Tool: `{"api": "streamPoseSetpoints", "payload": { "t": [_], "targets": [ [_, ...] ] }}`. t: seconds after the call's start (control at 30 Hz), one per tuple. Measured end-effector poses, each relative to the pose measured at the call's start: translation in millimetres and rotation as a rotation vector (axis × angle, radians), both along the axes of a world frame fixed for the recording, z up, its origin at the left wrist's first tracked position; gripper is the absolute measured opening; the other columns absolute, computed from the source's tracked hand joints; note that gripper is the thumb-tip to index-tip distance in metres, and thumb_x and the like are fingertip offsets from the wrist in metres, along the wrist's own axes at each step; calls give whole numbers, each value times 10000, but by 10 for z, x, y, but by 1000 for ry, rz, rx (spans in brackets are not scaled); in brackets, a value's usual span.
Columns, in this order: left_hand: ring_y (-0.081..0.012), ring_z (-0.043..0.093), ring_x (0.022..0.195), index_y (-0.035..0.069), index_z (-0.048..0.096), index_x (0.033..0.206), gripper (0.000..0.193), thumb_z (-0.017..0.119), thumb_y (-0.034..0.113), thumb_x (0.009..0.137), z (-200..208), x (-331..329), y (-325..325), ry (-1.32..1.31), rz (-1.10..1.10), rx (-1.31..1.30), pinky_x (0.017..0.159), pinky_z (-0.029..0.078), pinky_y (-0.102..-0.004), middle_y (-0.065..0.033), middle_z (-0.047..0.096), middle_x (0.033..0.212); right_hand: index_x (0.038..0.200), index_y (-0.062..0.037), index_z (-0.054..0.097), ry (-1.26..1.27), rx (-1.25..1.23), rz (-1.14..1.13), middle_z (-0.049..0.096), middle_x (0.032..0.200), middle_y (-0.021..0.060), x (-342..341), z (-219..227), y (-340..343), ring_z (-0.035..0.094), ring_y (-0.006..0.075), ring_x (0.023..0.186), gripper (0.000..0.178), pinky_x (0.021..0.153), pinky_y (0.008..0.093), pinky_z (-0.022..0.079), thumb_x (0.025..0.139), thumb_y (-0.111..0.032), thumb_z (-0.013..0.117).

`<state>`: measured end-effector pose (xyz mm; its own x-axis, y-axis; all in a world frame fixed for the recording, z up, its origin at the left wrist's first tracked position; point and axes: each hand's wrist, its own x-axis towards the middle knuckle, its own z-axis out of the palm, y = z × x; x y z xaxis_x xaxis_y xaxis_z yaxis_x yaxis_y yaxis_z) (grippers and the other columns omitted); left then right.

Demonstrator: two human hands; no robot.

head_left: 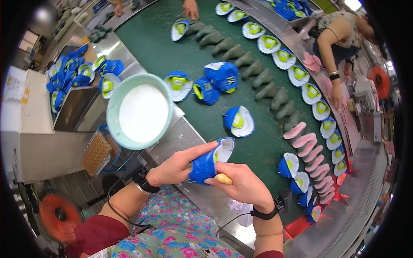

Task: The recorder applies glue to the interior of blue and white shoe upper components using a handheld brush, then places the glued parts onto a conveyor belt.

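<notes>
My left hand (176,167) is closed round a blue shoe upper (201,168), its fingers stretched along the side. The upper is tilted, and its white lining shows at the open edge. My right hand (247,182) grips a tool with a rounded pale wooden handle (223,179); its working end is hidden by the hand and the upper. Right-hand fingers also touch the upper's rim. Just beyond my left hand stands a pale green basin (112,122) of white liquid (144,112). Another blue upper with a yellow-green patch (241,122) lies on the green belt (193,116).
Grey-green shoe lasts (261,78) and pink-white soles (307,149) form a long row across the belt. More uppers (297,75) line its far edge. Blue uppers (71,71) are heaped at left. A co-worker's arm (331,56) reaches in at right; another hand (190,8) is at the top.
</notes>
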<state>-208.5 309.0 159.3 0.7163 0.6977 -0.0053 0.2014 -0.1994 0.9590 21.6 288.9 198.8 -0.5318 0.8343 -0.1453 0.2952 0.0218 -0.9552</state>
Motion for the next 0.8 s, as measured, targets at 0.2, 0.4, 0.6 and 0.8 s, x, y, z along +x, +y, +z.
{"api": "streamPoseSetpoints", "payload": {
  "t": [0.2,0.4,0.6,0.8],
  "targets": [
    [-183,513,1227,26,413,1402,657,740,151,846,65,-1191,-1032,-357,422,-828,1048,407,-349,-92,518,1362,994,-42,677,-114,645,-351,686,989,148,-908,5,678,662,295,816,145,691,339,508,901,-149,645],
    [-174,497,1242,13,420,1417,595,658,82,876,240,-2245,-1469,-204,36,-1171,1052,384,-335,-108,551,1329,893,-25,716,-86,46,-427,685,838,167,-2156,-707,1106,665,315,730,140,657,361,506,855,-158,698],
    [-208,392,1324,76,158,1485,778,598,-36,854,-37,-2862,-838,-224,370,-782,1099,336,-378,-142,407,1387,928,-28,729,-368,226,-348,713,870,163,-2809,-1563,1359,711,239,754,166,700,313,548,782,-102,754],
    [-244,455,1303,101,270,1464,680,397,-181,858,-581,-3020,-32,-800,932,-967,1068,424,-415,-100,434,1409,955,-22,735,-103,123,-428,727,868,109,-3035,-742,1333,691,163,765,184,695,260,532,775,-45,767]
  ]
}}
